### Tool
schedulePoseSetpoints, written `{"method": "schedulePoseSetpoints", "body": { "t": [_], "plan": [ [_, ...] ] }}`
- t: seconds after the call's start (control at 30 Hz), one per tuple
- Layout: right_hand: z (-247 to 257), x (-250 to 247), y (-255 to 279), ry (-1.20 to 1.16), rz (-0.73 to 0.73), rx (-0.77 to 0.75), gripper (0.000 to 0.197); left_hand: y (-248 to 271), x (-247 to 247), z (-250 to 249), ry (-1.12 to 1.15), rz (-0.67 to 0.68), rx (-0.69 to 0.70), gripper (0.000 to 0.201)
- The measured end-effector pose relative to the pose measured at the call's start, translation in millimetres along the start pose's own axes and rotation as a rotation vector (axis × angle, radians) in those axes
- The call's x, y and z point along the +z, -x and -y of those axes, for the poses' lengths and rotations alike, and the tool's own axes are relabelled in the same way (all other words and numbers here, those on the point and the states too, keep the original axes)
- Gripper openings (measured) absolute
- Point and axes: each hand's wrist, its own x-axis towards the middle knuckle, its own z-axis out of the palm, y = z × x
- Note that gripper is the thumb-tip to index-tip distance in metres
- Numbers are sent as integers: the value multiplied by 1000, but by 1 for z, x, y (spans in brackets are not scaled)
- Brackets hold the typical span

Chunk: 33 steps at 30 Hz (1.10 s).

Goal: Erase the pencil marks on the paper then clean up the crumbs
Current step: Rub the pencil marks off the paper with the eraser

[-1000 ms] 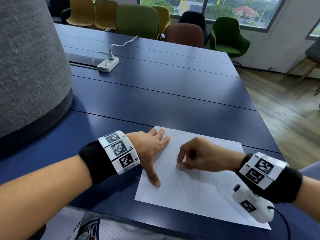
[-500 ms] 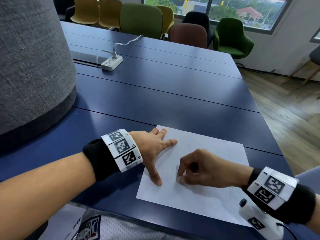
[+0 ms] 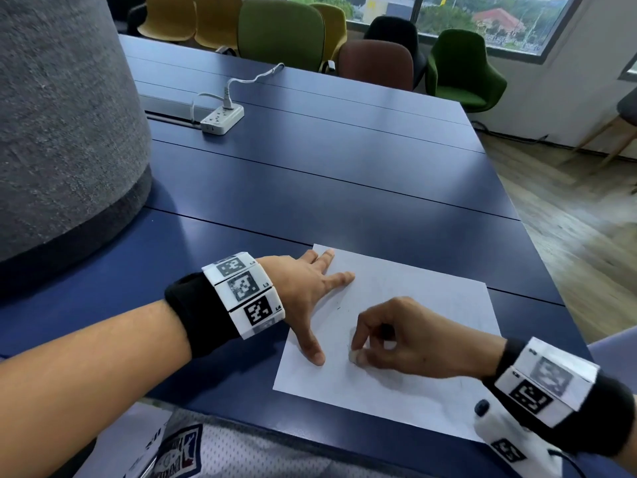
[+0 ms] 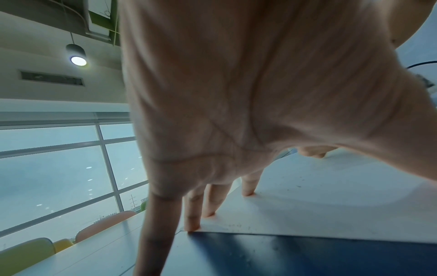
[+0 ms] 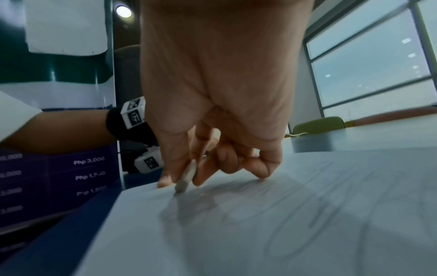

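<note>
White paper [image 3: 406, 298] edge pinned by left hand [image 3: 303, 288]; right hand [image 3: 406, 336] erasing.

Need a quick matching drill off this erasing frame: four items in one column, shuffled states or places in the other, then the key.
Column A
1. left hand
2. right hand
3. small pale eraser
4. white power strip

Column B
a. far on the dark blue table, cable plugged in
b. tip touching the white paper sheet
c. fingers spread flat on the sheet's left edge
d. fingers curled, pinching something

Pairs: 1-c, 2-d, 3-b, 4-a
</note>
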Motion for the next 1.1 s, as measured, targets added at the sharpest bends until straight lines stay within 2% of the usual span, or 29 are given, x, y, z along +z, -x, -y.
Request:
{"method": "schedulePoseSetpoints", "body": {
  "t": [0.07,0.1,0.23,0.37,0.4,0.5,0.53,0.57,0.67,0.7,0.83,0.87,0.97,1.0,1.1],
  "plan": [
    [4,3,4,-27,89,-34,4,0,0,0,-3,1,1,140],
    [2,2,3,-15,84,-31,5,-1,0,0,-4,1,2,140],
    [-15,-11,-9,46,-134,46,5,0,0,-1,0,2,4,139],
    [-4,-4,-5,-1,66,-46,4,0,0,0,2,-4,10,138],
    [-5,-6,-9,24,52,-36,5,1,-1,0,1,-2,10,138],
    [-13,-17,-24,92,-148,45,4,1,-2,0,5,-2,10,138],
    [-15,-17,-25,83,-166,50,5,1,-1,0,7,-3,11,138],
    [-14,-16,-23,62,-134,35,5,1,-1,-1,7,-7,12,138],
    [-5,-9,-13,6,102,-13,5,1,0,-1,4,-5,12,138],
    [-6,-12,-14,15,116,0,5,1,0,-1,4,-2,11,139],
    [-19,-23,-23,58,-112,86,8,2,-2,-1,16,0,7,138],
    [-20,-22,-21,53,-110,81,8,2,-2,-1,17,-2,8,138],
    [-10,-16,-11,23,76,41,5,3,-1,-2,15,-8,12,138],
    [-9,-17,-11,27,91,45,5,3,-1,-2,14,-10,14,138],
    [-18,-25,-18,68,-86,108,10,4,-1,-1,24,-12,20,137]
  ]
}}
